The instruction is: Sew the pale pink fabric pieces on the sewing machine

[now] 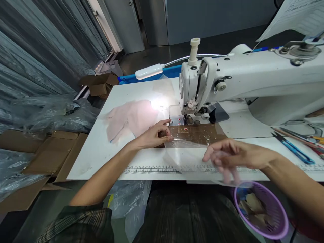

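Note:
My left hand [158,133] is beside the needle area of a white sewing machine [192,87]. Its thumb and bent fingers close on the edge of a sheer, nearly clear fabric [187,145], while the index finger points toward the needle plate [176,119]. This fabric spreads over brown tape [197,132] on the machine bed and runs down past the ruler toward my right hand [231,157]. That hand hovers over the table's front edge, smeared by motion; its grip on the fabric is unclear. A pale pink sheer cloth [131,118] lies left of the needle.
A printed ruler strip [157,169] follows the front of the white table [91,158]. Blue thread snips [293,148] and several pens lie at right. Below is a purple basket [283,219] of scraps. Cardboard boxes [53,152] and plastic wrapping stand left. A lamp [149,71] shines beside the machine.

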Demonstrator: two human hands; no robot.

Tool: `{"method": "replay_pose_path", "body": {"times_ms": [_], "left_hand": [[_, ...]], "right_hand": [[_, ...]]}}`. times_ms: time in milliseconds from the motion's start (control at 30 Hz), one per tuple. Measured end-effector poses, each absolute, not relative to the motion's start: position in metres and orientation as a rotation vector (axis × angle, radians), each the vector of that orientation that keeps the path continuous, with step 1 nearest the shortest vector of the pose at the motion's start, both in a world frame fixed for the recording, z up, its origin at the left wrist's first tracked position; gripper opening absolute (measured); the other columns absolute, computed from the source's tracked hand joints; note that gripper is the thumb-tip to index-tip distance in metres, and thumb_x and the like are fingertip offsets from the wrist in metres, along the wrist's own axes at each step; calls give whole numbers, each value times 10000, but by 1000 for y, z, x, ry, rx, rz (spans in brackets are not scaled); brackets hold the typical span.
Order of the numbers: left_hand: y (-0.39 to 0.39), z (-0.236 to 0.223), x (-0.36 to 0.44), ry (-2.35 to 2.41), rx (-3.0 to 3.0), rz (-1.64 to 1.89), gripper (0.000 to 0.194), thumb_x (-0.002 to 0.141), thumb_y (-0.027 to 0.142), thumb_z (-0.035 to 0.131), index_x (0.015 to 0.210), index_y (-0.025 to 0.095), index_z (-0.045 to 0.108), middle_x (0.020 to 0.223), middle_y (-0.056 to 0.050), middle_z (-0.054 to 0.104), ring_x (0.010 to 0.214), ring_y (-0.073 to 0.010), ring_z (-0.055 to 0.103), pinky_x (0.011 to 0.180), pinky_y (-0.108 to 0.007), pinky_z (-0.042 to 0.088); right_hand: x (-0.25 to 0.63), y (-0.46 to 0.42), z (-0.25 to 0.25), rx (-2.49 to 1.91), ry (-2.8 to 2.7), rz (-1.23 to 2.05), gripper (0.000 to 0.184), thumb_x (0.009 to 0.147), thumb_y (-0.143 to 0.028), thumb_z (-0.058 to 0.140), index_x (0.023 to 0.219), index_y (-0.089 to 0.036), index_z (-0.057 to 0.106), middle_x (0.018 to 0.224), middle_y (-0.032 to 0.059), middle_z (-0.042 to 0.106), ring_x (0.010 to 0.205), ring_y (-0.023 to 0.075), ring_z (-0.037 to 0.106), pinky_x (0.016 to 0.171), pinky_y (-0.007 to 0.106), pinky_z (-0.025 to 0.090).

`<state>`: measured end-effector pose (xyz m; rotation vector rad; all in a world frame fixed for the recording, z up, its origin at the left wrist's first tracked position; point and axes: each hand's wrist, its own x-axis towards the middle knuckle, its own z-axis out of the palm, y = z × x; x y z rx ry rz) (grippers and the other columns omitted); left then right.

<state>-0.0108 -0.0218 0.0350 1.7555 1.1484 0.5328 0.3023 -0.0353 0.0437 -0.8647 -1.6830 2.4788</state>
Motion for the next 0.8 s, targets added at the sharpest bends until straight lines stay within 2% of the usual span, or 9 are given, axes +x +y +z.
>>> {"method": "replay_pose_path", "body": {"times_ms": [67, 200, 300, 367, 400, 500, 633, 733, 800], "left_hand": [[-20, 36, -11, 1182, 1856, 495, 249, 817, 413, 689, 729, 187, 634, 1346, -130, 572, 1455, -321, 282, 1063, -451, 392], [-16, 25, -2, 1390, 1872, 779, 239, 833, 408, 648, 756, 185, 611, 1288, -125, 609, 1305, -297, 497, 954, -403, 469], [-16, 17, 4, 1482, 1767, 863, 254, 845, 437, 627, 802, 190, 587, 917, -69, 717, 830, -200, 677, 710, -303, 509], [-17, 17, 6, 1529, 1721, 825, 277, 866, 466, 602, 814, 196, 565, 681, -4, 674, 549, -138, 585, 587, -260, 460], [-17, 18, 5, 1558, 1744, 802, 279, 871, 473, 599, 828, 200, 564, 628, 15, 649, 502, -128, 547, 566, -249, 438], [-18, 23, -1, 1674, 1979, 784, 281, 845, 462, 646, 951, 207, 597, 696, -5, 652, 624, -171, 589, 581, -243, 415], [-18, 27, -5, 1582, 2286, 791, 251, 868, 381, 607, 1024, 190, 654, 1014, -110, 667, 933, -256, 607, 735, -322, 472], [-21, 23, 1, 1201, 2312, 751, 178, 855, 341, 625, 938, 204, 703, 1030, -109, 685, 959, -249, 617, 873, -384, 475], [-24, 19, 4, 1039, 2241, 770, 185, 822, 375, 675, 881, 203, 707, 954, -100, 698, 891, -229, 633, 843, -367, 491]], "right_hand": [[311, -21, 43, -951, -1684, 2438, 457, 824, -429, 724, 1166, -144, 620, 780, 27, 655, 609, 131, 664, 493, 196, 519], [312, 11, 28, -1413, -1663, 1905, 361, 775, -355, 773, 1052, -154, 658, 854, 60, 689, 729, 162, 691, 546, 202, 548], [302, 24, 13, -1577, -1634, 1567, 245, 789, -300, 742, 976, -166, 659, 832, 45, 687, 685, 137, 663, 595, 222, 548], [297, 26, 6, -1566, -1709, 1420, 258, 810, -359, 718, 974, -171, 653, 786, 30, 670, 653, 130, 638, 588, 236, 521], [295, 26, 5, -1558, -1757, 1362, 298, 808, -407, 716, 981, -174, 650, 768, 26, 663, 649, 134, 627, 582, 243, 505], [297, 22, 6, -1548, -1861, 1223, 432, 747, -510, 750, 994, -173, 640, 758, 26, 655, 644, 148, 596, 551, 259, 459], [302, 13, 13, -1493, -1863, 1175, 390, 767, -467, 719, 990, -158, 632, 695, 2, 588, 560, 111, 508, 484, 240, 396], [290, 5, 19, -1431, -1843, 1260, 346, 801, -427, 677, 984, -136, 641, 636, -17, 527, 529, 90, 466, 451, 214, 363], [271, -1, 23, -1430, -1829, 1357, 328, 804, -420, 683, 962, -133, 654, 637, -9, 542, 522, 91, 478, 427, 205, 359]]}}
